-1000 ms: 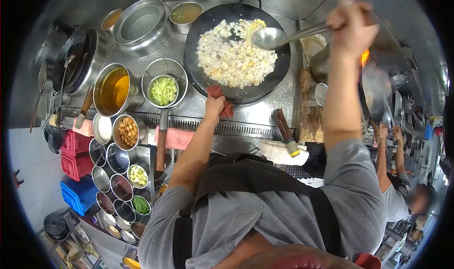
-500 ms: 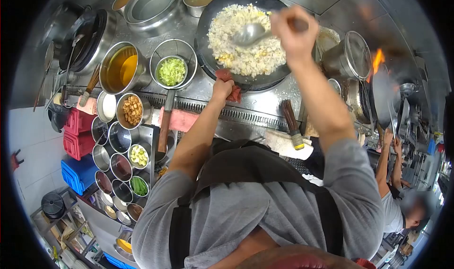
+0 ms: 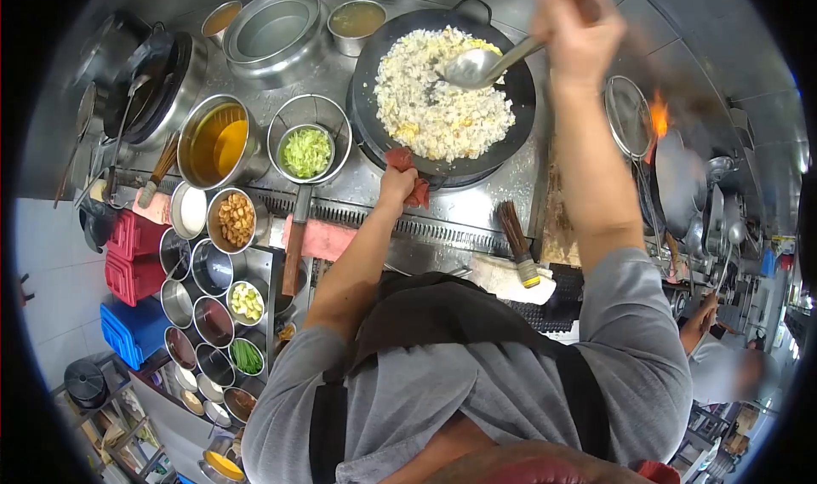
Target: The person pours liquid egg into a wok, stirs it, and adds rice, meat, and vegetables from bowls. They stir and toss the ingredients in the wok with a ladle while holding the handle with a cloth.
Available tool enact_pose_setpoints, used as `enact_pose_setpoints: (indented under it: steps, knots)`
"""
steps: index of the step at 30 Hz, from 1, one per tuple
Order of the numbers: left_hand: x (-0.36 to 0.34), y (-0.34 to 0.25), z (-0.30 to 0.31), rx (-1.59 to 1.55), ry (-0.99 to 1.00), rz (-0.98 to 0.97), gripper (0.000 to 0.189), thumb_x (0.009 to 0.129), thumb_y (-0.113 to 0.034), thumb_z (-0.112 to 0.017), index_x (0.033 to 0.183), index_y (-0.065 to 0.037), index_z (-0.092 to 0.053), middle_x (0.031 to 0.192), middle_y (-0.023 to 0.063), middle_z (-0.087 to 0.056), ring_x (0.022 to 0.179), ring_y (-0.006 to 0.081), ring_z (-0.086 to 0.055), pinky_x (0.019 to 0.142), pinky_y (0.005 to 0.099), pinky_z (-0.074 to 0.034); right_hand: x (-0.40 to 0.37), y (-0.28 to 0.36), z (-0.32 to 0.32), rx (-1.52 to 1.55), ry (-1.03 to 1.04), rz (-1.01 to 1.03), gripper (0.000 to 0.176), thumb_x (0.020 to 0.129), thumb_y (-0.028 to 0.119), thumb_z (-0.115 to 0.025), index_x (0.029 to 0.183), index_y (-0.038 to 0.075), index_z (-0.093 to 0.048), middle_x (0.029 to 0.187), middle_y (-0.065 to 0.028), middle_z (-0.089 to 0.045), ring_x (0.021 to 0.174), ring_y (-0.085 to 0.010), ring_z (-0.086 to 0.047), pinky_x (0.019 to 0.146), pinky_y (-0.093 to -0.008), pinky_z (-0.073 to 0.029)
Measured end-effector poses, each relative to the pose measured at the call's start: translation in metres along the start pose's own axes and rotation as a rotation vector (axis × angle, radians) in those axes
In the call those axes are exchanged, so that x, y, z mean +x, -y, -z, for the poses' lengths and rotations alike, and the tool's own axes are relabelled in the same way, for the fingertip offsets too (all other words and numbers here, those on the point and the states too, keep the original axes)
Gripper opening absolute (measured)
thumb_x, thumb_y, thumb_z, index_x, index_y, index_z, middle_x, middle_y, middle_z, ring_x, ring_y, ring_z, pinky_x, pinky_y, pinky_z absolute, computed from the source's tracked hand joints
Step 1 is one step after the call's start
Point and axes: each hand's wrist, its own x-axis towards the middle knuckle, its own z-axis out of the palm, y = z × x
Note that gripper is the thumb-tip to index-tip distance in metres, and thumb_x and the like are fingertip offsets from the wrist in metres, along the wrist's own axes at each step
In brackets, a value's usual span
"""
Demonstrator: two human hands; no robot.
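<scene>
My right hand (image 3: 582, 31) is raised beyond the right rim of a black wok (image 3: 521, 77), closed around the handle of a metal ladle (image 3: 473, 68). The ladle's bowl hangs over fried rice with bits of yellow egg (image 3: 447, 120), slanting down from my fist. At the near rim, my left hand (image 3: 397, 186) is closed on a folded red cloth (image 3: 400, 158) against the wok; the handle beneath is hidden. Left of the wok, shredded green lettuce (image 3: 306, 153) fills a small metal bowl inside a wire strainer (image 3: 342, 148).
A metal pot of yellow oil (image 3: 196, 143) and a bowl of brown chunks (image 3: 236, 217) stand left. A bamboo brush (image 3: 516, 237) lies near the counter edge. Several ingredient tins (image 3: 215, 320) sit lower left. To the right, another person's hand (image 3: 703, 314) works near a flame (image 3: 659, 116).
My right hand has moved up and right, drawing the ladle rightward over the rice. My left hand still holds the cloth at the wok's rim. The view has shifted slightly.
</scene>
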Motion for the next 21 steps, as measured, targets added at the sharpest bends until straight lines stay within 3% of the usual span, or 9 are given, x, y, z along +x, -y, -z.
enact_pose_setpoints:
  steps: [2,5,6,9,12,14,16,18,21]
  knots:
    - [0.000,0.007,0.001,0.033,-0.021,-0.026,0.028,0.078,-0.009,-0.054,0.105,0.001,-0.054,0.085,0.0137,-0.065,0.065,0.0240,-0.067,0.046,0.0352,-0.053,0.025,0.021,0.017,0.105,-0.093,0.052,0.017,0.078,0.009,-0.066,0.070,0.006,-0.051,0.049,-0.0022,-0.048,0.035,-0.0121,-0.041,0.034,-0.0264,-0.034]
    - [-0.012,-0.012,-0.003,0.044,-0.041,-0.001,0.024,0.079,-0.005,-0.051,0.101,0.002,-0.056,0.083,0.0132,-0.065,0.069,0.0226,-0.067,0.056,0.0330,-0.053,0.026,-0.019,0.035,0.256,-0.130,0.004,0.016,0.080,0.000,-0.062,0.068,0.002,-0.051,0.051,-0.0032,-0.049,0.040,-0.0119,-0.044,0.040,-0.0287,-0.036]
    - [-0.016,-0.016,-0.003,0.037,-0.040,0.007,0.024,0.078,-0.005,-0.052,0.101,0.001,-0.057,0.083,0.0131,-0.065,0.068,0.0223,-0.067,0.055,0.0331,-0.053,0.006,-0.036,0.012,-0.041,-0.312,-0.073,0.017,0.081,0.000,-0.060,0.069,0.004,-0.049,0.050,-0.0025,-0.045,0.039,-0.0118,-0.041,0.039,-0.0303,-0.033]
    - [-0.010,-0.015,0.000,0.013,-0.004,0.028,0.027,0.078,-0.008,-0.054,0.103,0.002,-0.056,0.084,0.0138,-0.065,0.069,0.0232,-0.068,0.053,0.0337,-0.054,-0.003,-0.059,0.001,0.192,-0.253,-0.255,0.017,0.081,0.001,-0.059,0.069,0.006,-0.048,0.048,-0.0016,-0.043,0.038,-0.0117,-0.039,0.040,-0.0303,-0.033]
    - [-0.004,0.001,0.001,0.010,-0.028,0.012,0.024,0.079,-0.006,-0.053,0.102,0.001,-0.056,0.082,0.0115,-0.064,0.069,0.0215,-0.066,0.058,0.0337,-0.053,0.038,-0.015,0.007,0.111,-0.350,-0.273,0.015,0.079,0.009,-0.063,0.070,0.007,-0.050,0.046,-0.0019,-0.045,0.032,-0.0152,-0.042,0.033,-0.0273,-0.036]
    - [-0.002,0.003,0.003,0.137,-0.050,-0.059,0.024,0.078,-0.005,-0.052,0.101,0.001,-0.056,0.081,0.0113,-0.063,0.070,0.0219,-0.065,0.060,0.0337,-0.053,0.045,0.025,0.040,0.333,-0.081,-0.268,0.017,0.081,0.001,-0.058,0.068,0.006,-0.048,0.049,-0.0012,-0.042,0.039,-0.0117,-0.040,0.041,-0.0289,-0.033]
    - [0.002,0.008,0.002,0.084,-0.058,-0.073,0.025,0.077,-0.004,-0.052,0.101,0.001,-0.055,0.081,0.0113,-0.063,0.070,0.0218,-0.065,0.060,0.0333,-0.053,0.013,0.038,0.050,0.164,0.001,-0.100,0.016,0.081,0.000,-0.060,0.069,0.004,-0.050,0.050,-0.0013,-0.042,0.041,-0.0114,-0.041,0.043,-0.0269,-0.034]
    - [0.000,0.004,-0.002,0.036,-0.060,-0.086,0.025,0.076,-0.003,-0.052,0.101,0.001,-0.055,0.081,0.0112,-0.063,0.071,0.0217,-0.065,0.060,0.0329,-0.052,-0.046,-0.019,0.023,0.008,-0.035,-0.137,0.017,0.082,-0.002,-0.059,0.069,0.002,-0.049,0.051,-0.0033,-0.044,0.042,-0.0111,-0.042,0.043,-0.0272,-0.034]
    - [-0.025,-0.011,0.001,-0.077,0.013,0.072,0.028,0.076,-0.003,-0.052,0.104,0.001,-0.055,0.083,0.0102,-0.063,0.072,0.0202,-0.065,0.061,0.0316,-0.052,-0.043,-0.046,0.004,0.071,-0.042,-0.144,0.019,0.082,-0.004,-0.061,0.070,0.000,-0.047,0.051,-0.0059,-0.047,0.043,-0.0125,-0.044,0.043,-0.0292,-0.037]
